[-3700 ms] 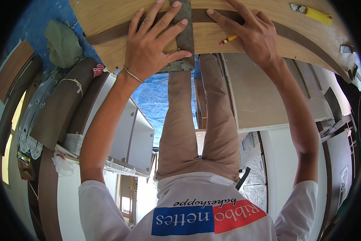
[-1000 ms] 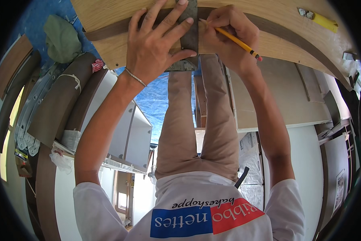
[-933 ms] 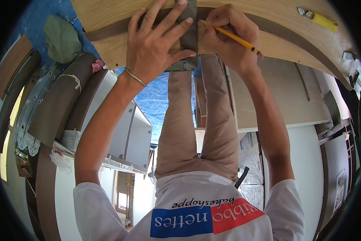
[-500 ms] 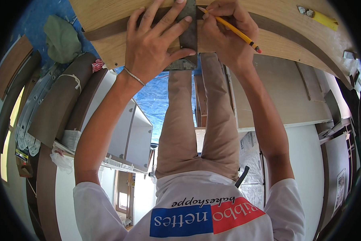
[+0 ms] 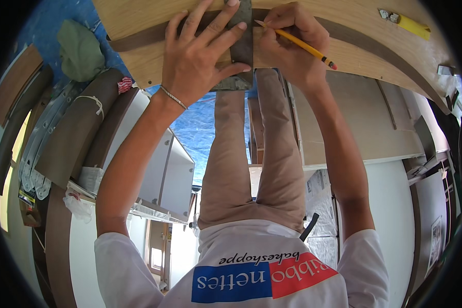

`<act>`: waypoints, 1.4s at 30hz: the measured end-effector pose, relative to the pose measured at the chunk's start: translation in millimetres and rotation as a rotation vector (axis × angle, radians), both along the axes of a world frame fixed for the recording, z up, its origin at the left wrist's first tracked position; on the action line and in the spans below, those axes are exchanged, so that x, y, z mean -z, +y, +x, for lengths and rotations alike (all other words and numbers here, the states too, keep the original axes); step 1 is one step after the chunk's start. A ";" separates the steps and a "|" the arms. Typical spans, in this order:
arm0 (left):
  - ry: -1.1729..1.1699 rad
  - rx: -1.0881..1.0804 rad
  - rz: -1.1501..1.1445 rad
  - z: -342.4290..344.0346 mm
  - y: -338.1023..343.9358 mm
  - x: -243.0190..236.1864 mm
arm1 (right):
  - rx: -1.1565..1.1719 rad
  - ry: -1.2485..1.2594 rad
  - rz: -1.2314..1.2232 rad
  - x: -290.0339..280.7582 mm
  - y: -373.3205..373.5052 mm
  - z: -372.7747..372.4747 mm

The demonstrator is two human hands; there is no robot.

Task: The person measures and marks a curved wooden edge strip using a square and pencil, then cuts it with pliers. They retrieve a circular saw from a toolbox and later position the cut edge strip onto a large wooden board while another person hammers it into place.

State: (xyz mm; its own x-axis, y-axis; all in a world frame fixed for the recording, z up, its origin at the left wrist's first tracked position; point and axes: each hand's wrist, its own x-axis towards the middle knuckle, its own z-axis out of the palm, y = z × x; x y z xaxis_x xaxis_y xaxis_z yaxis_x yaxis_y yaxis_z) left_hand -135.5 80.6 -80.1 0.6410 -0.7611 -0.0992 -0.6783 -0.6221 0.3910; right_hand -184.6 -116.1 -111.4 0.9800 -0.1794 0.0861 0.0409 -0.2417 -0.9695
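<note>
A light wooden board (image 5: 354, 31) with a dark brown strip runs across the top of the view. My left hand (image 5: 200, 56) lies flat on it, fingers spread, pressing down a grey metal square (image 5: 242, 49) whose blade crosses the board. My right hand (image 5: 292, 43) grips a yellow pencil (image 5: 300, 45) with a red end. The pencil's tip touches the board right beside the square's edge. A thin bracelet circles my left wrist.
A yellow utility knife (image 5: 413, 25) lies on the board at the far right. A green cloth (image 5: 81, 49) rests on blue tarpaulin at the left, by stacked dark curved panels (image 5: 77, 138). White cabinet parts (image 5: 159, 169) and flat boards (image 5: 354, 123) stand below the board.
My right hand picked up the pencil from the board, brought it to the square's edge and has slid it a little further up along the edge. My left hand stays put.
</note>
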 end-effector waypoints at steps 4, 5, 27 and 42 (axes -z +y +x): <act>0.037 0.010 0.013 4.4 -0.6 -5.1 | -0.063 0.003 0.001 -2.6 -3.3 0.9; 0.028 0.011 -0.002 4.0 1.1 -3.8 | -0.067 0.000 0.018 -1.2 -3.8 -0.3; 0.004 -0.022 -0.106 -3.9 8.3 10.7 | 0.440 0.599 -0.035 -63.0 61.2 -92.5; -0.014 0.223 0.120 -7.9 -14.2 -4.6 | 0.734 0.735 0.240 -26.1 72.6 -141.8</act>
State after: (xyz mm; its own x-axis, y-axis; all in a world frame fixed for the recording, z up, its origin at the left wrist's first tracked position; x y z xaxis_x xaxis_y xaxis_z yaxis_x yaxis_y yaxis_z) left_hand -143.4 66.4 -75.5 0.4602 -0.8674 -0.1895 -0.8088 -0.4976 0.3133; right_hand -326.4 -43.6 -85.3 0.4219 -0.6810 -0.5985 -0.6517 0.2312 -0.7224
